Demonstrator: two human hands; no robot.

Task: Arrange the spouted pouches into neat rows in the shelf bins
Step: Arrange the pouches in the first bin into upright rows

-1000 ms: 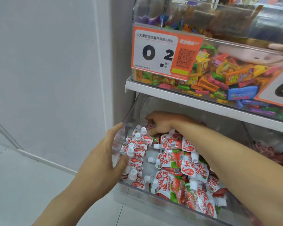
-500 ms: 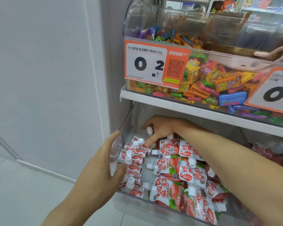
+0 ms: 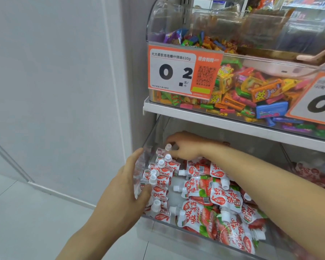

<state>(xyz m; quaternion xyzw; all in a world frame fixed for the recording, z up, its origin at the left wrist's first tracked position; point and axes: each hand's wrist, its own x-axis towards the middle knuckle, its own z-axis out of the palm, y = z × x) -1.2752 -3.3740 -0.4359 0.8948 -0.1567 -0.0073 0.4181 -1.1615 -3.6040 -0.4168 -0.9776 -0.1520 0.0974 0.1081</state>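
My left hand (image 3: 128, 186) lies flat against the bin wall (image 3: 148, 147) (centre frame). My right hand (image 3: 186, 147) pinches a back pouch (image 3: 162, 152); I should seat it upright.

A white shelf board (image 3: 233, 126) caps the clear plastic bin (image 3: 176, 232), leaving a low gap. Red-and-white spouted pouches (image 3: 210, 194) crowd its floor.

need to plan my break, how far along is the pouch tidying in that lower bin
Partly done. One upright row of pouches already stands along the left wall of the clear bin, caps up. In hand: the right hand sets a pouch at the back of that row while the left hand braces the bin wall from outside. Left: the loose pouches heaped flat across the rest of the bin.
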